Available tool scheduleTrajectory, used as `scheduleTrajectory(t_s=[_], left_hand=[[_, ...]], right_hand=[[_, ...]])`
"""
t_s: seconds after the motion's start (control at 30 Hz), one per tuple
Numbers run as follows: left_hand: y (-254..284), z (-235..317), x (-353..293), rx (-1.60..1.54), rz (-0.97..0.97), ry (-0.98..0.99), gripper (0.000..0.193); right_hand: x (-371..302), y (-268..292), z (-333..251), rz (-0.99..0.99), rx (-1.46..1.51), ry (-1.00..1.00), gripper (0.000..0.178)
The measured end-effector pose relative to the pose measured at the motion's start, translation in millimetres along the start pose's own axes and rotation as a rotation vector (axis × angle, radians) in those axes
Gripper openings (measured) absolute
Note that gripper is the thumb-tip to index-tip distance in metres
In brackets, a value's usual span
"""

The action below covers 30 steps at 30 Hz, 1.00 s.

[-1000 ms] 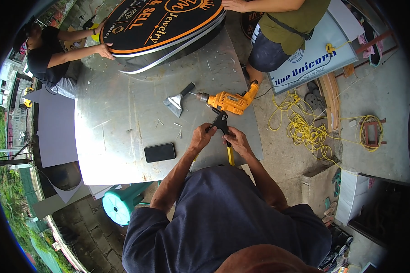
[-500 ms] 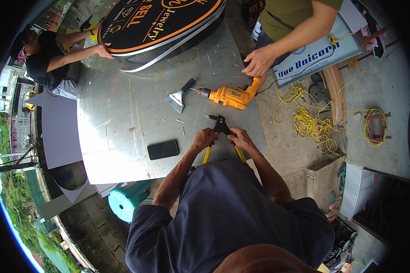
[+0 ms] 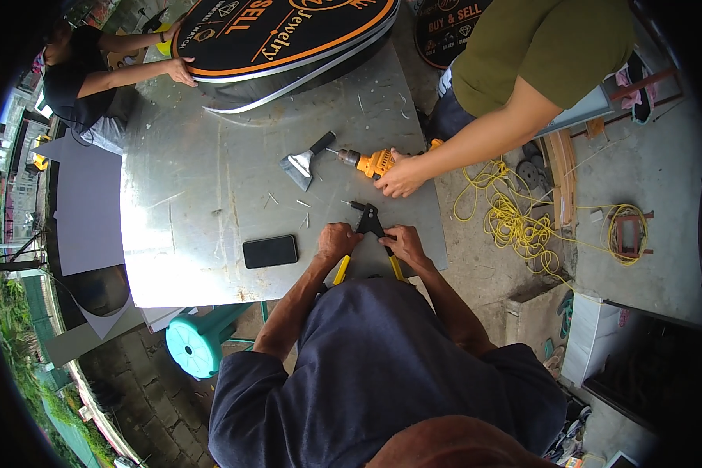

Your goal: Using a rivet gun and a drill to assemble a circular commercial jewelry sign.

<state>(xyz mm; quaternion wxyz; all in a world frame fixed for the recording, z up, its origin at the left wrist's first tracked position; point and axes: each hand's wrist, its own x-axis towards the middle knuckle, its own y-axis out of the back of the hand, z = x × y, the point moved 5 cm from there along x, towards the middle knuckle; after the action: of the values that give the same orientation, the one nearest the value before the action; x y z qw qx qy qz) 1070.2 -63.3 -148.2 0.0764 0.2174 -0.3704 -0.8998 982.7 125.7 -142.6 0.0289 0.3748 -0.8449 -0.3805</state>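
A hand riveter (image 3: 370,218) with a black head and two spread yellow handles is in front of me at the table's near edge. My left hand (image 3: 337,240) is closed around its left arm, and my right hand (image 3: 402,242) grips the right one. A thin pin sticks out of its nose. Several loose rivets (image 3: 303,203) lie just left of the head. Beyond it, a co-worker's hand (image 3: 400,176) holds an orange drill (image 3: 376,162). The drill bit's tip reaches a wide-bladed scraper (image 3: 299,162) with a black handle.
A black phone (image 3: 271,252) lies on the metal table (image 3: 175,210) left of my hands. At the far side, another person holds a large oval black sign (image 3: 281,35). Yellow cord (image 3: 515,222) is tangled on the floor at right; a teal stool (image 3: 195,347) stands at left.
The co-worker at right has leaned in and put a hand on the drill, covering its rear part. My hands keep their grip on the riveter. The whole view has shifted slightly.
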Motion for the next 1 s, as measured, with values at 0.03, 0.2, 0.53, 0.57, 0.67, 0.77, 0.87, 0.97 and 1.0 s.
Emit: scheduleTrajectory(t_s=[0.03, 0.2, 0.53, 0.57, 0.67, 0.77, 0.87, 0.97, 1.0], left_hand=[[1, 1, -1, 0.072, 0.016, -0.016, 0.034], [0, -6, -5, -0.069, 0.014, 0.024, 0.035], [-3, -12, -11, -0.163, -0.01, -0.018, 0.043], [-7, -13, -14, -0.151, -0.05, 0.014, 0.043], [-10, -12, -17, -0.186, -0.011, -0.017, 0.04], [-11, -12, -21, -0.2, 0.082, -0.033, 0.035], [-12, -12, -28, -0.256, 0.13, -0.068, 0.031], [-15, -13, -36, -0.377, 0.075, -0.087, 0.029], [-15, -13, -39, -0.368, 0.079, -0.112, 0.026]], right_hand=[[-1, 0, -1, 0.008, -0.019, -0.002, 0.04], [-6, 2, -2, 0.038, 0.063, -0.011, 0.039], [-17, -11, 2, 0.099, 0.076, -0.087, 0.047], [-22, -13, 0, 0.126, -0.011, -0.055, 0.047], [-25, -19, -7, 0.226, -0.089, -0.004, 0.045], [-23, -24, -3, 0.183, -0.076, -0.148, 0.044], [-23, -19, -1, 0.127, 0.112, -0.311, 0.048], [-29, -18, -8, -0.081, 0.676, -0.467, 0.046], [-30, -13, -13, -0.082, 0.67, -0.465, 0.046]])
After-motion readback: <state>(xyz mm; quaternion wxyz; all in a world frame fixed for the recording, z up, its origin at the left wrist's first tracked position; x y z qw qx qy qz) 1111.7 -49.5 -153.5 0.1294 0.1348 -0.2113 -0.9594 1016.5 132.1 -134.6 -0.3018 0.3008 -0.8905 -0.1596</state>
